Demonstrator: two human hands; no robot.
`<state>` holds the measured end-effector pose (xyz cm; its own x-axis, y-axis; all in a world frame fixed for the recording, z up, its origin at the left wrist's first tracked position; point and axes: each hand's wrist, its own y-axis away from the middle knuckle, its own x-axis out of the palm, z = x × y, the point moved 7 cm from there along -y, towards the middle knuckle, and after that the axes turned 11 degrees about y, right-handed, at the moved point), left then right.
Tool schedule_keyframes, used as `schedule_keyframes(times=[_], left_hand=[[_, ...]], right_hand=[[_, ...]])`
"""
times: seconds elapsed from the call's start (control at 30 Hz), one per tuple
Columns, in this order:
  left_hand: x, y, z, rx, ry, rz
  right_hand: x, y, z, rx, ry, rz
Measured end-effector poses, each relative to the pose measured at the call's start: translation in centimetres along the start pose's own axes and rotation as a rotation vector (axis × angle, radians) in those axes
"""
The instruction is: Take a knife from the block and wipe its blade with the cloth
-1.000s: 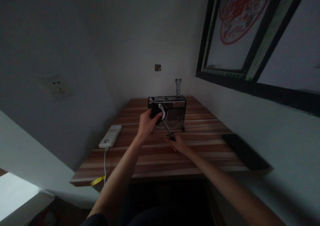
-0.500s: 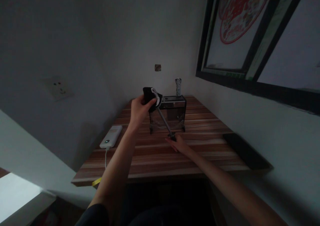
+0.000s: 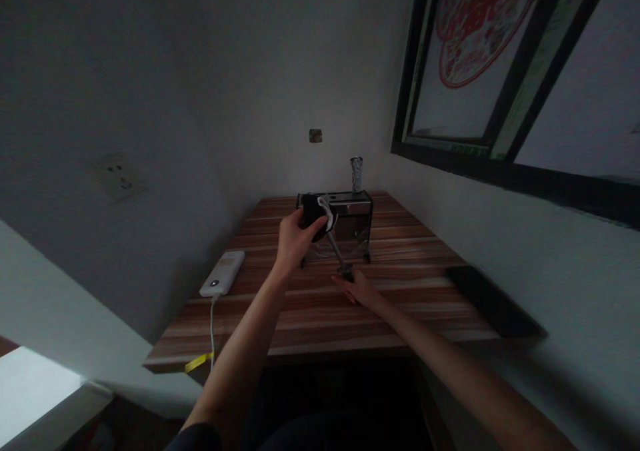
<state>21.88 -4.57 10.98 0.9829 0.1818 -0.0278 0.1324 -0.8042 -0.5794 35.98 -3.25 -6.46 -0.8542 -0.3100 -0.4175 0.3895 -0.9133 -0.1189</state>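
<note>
My left hand [image 3: 295, 238] has its grip closed around a black and white cloth [image 3: 320, 216] wrapped over the upper end of a tilted metal rod [image 3: 336, 251], in front of the metal rack [image 3: 355, 221] on the counter [image 3: 400, 304]. My right hand [image 3: 361, 288] pinches the rod's lower end just above the counter

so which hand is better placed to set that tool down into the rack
Left. The left hand already grips the tool's black head right at the metal rack, at its top edge. The right hand only steadies the rod's lower end down on the wooden table.
</note>
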Motion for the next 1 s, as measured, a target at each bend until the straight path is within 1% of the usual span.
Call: schedule_keyframes(times=[0.1, 0.27, 0.4, 0.47, 0.53, 0.67, 0.83, 1.0], left_hand=[[1.4, 1.1, 1.2, -0.020, -0.032, 0.041], [4.1, 2.9, 3.3, -0.023, -0.130, 0.161], [5.4, 4.1, 5.1, -0.025, -0.213, 0.233], [5.6, 4.6, 5.9, -0.026, -0.242, 0.251], [5.7, 5.2, 6.6, -0.030, -0.255, 0.259], [5.8, 5.9, 7.3, -0.048, -0.196, 0.253], [5.5, 6.3, 7.7, -0.072, -0.140, 0.231], [5.1, 6.3, 8.3, -0.071, -0.129, 0.198]], right_hand=[[-0.1, 0.0, 0.0, -0.019, -0.011, -0.004], [-0.4, 0.0, -0.5, -0.030, -0.065, -0.029], [-0.5, -0.3, -1.0, -0.074, -0.064, -0.027], [-0.5, -0.5, -1.4, -0.082, -0.072, -0.025], [-0.4, -0.7, -2.2, -0.058, -0.097, -0.042], [-0.4, -0.9, -3.1, -0.014, -0.119, -0.074], [-0.2, -0.8, -2.4, -0.020, -0.124, -0.061], [-0.1, -0.8, -2.0, -0.010, -0.113, -0.037]])
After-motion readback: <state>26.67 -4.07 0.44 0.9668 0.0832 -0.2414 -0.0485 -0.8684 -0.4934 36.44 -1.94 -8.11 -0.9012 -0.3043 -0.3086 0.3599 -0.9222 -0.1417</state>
